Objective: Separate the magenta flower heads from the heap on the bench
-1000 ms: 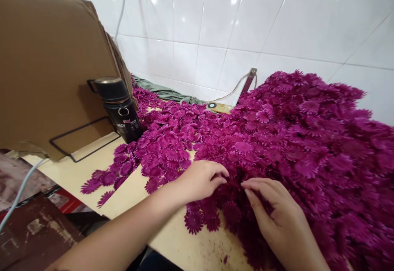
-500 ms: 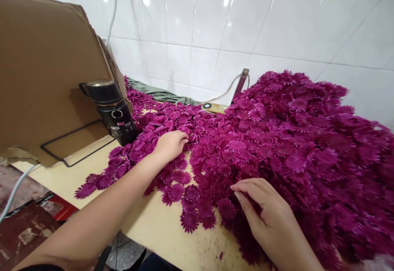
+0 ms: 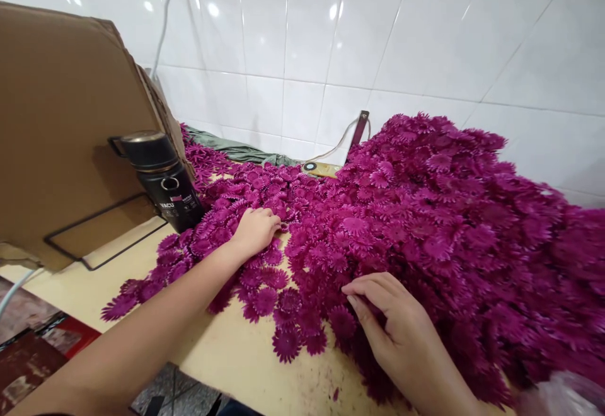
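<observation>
Magenta artificial flower heads (image 3: pixel 355 225) with serrated petals spread over the table and rise into a tall heap on the right. Among the flatter layer left of centre is my left hand (image 3: pixel 258 231), its fingers curled downward; the flowers and the hand itself hide what its fingertips hold, if anything. My right hand (image 3: pixel 394 321) hovers at the near edge of the heap. Its thumb and forefinger are pinched together, and whatever is between them is too small to make out. Several loose flower heads (image 3: pixel 287 342) lie between the two hands.
A black vacuum bottle (image 3: pixel 163 183) stands at the left, before a large cardboard box (image 3: pixel 70 126) and a black wire frame (image 3: pixel 118 255). Behind the flowers are green cloth (image 3: pixel 236 148), a yellowish tool (image 3: pixel 324 169) and a tiled wall (image 3: pixel 302 44). Clear plastic (image 3: pixel 567 394) lies at lower right.
The whole view has shifted slightly, with the scene now a little further left and lower. My left hand has drawn slightly nearer; my right hand keeps its pinch in nearly the same place.
</observation>
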A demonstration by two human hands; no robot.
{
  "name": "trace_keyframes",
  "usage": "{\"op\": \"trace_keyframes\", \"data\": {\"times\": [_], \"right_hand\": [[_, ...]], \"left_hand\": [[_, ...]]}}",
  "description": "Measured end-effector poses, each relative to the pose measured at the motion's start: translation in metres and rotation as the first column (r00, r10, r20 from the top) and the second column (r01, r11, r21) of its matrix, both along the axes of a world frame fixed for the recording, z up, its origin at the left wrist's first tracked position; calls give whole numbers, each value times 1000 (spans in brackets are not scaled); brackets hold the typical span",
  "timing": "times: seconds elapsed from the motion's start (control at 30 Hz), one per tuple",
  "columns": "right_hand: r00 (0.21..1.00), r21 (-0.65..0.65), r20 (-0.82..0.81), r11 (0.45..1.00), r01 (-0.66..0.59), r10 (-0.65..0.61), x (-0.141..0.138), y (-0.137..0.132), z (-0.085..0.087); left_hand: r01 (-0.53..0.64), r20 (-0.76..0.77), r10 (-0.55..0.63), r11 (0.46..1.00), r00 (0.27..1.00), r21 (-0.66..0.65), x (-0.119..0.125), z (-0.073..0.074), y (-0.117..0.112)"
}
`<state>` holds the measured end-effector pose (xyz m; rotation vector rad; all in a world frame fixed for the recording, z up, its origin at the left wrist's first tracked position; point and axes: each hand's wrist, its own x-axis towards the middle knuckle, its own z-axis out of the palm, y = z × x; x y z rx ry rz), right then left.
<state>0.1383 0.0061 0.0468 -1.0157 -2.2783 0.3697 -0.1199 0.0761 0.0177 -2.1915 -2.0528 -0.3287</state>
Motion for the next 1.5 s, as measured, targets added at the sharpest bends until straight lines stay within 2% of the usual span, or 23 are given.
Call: {"op": "trace_keyframes", "data": {"times": [0.1, 0.2, 0.27, 0.33, 0.4, 0.43, 0.47, 0.53, 0.63, 0.73, 0.8, 0.93, 1.0, 1.13, 1.23, 1.3, 1.37, 1.43, 1.47, 1.5], "right_hand": [[998, -71, -49, 997, 22, -25, -3, -1, 1], [969, -298, -205, 952, 74, -140, -14, 3, 1], [906, -522, -358, 853, 8, -227, -25, 9, 0], [816, -679, -487, 723, -128, -313, -36, 16, 0], [747, -741, -557, 623, -250, -363, -44, 22, -1], [723, -748, -579, 598, -288, -376, -45, 24, -2], [704, -746, -596, 592, -307, -386, -46, 26, -3], [678, -729, -611, 625, -279, -409, -43, 28, -6], [701, -679, -576, 723, -125, -420, -36, 27, -9], [786, -565, -496, 824, 31, -370, -34, 23, -10], [839, -468, -422, 875, 124, -344, -36, 19, -10], [881, -345, -299, 902, 259, -367, -39, 16, -10], [884, -313, -272, 904, 292, -380, -39, 17, -11], [887, -260, -284, 919, 295, -365, -34, 19, -12], [874, -261, -330, 924, 278, -357, -30, 19, -11], [886, -277, -305, 922, 268, -349, -28, 18, -9], [924, -285, -242, 932, 224, -296, -26, 16, -7], [950, -276, -195, 943, 184, -242, -24, 16, -4], [954, -266, -187, 947, 182, -236, -23, 15, -2], [954, -257, -190, 949, 182, -234, -23, 15, 0]], "left_hand": [[-37, 30, 35, 997, 999, 65, -4, 7, -2], [-34, 152, 0, 975, 988, 219, 2, 23, -12], [56, 234, -149, 931, 961, 361, 15, 33, -26], [216, 194, -326, 873, 925, 438, 34, 38, -43], [378, 102, -468, 807, 878, 453, 53, 36, -60], [436, 78, -526, 770, 847, 465, 60, 34, -67], [453, 89, -549, 761, 831, 465, 66, 30, -72], [429, 175, -554, 776, 814, 462, 73, 23, -78], [325, 427, -486, 858, 763, 397, 77, 15, -80], [290, 673, -376, 926, 637, 243, 82, 11, -79], [285, 793, -269, 950, 547, 126, 87, 10, -78], [328, 937, -100, 945, 334, -16, 99, 9, -76], [341, 959, -55, 939, 277, -45, 103, 10, -74], [331, 955, -35, 941, 293, -67, 106, 14, -69], [293, 921, -96, 956, 378, -21, 104, 19, -68], [262, 894, -119, 965, 432, 2, 103, 21, -67], [249, 901, -119, 968, 417, 13, 102, 21, -66], [250, 947, -91, 968, 307, 12, 102, 20, -66], [249, 977, -58, 968, 204, 6, 104, 20, -67], [256, 998, -5, 967, 65, -12, 106, 20, -68]]}}
